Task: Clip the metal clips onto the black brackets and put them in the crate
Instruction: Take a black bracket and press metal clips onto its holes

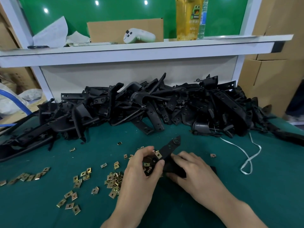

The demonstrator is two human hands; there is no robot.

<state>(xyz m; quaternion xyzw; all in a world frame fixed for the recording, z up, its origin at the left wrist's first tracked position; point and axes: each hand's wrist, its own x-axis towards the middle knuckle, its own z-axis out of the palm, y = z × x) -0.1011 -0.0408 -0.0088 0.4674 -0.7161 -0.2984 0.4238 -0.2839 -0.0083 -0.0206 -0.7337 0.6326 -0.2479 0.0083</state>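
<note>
Clip [158,155] on gripped bracket [169,148] edge

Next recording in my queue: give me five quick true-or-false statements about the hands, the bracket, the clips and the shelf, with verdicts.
1. The left hand and the right hand both hold one black bracket. True.
2. A metal clip sits on that bracket. True.
3. The loose clips lie mostly to the right of the hands. False: they lie mostly to the left, on the green mat.
4. The white controller lies on the mat. False: it rests on the shelf above.
5. A pile of brackets lies behind the hands. True.
</note>
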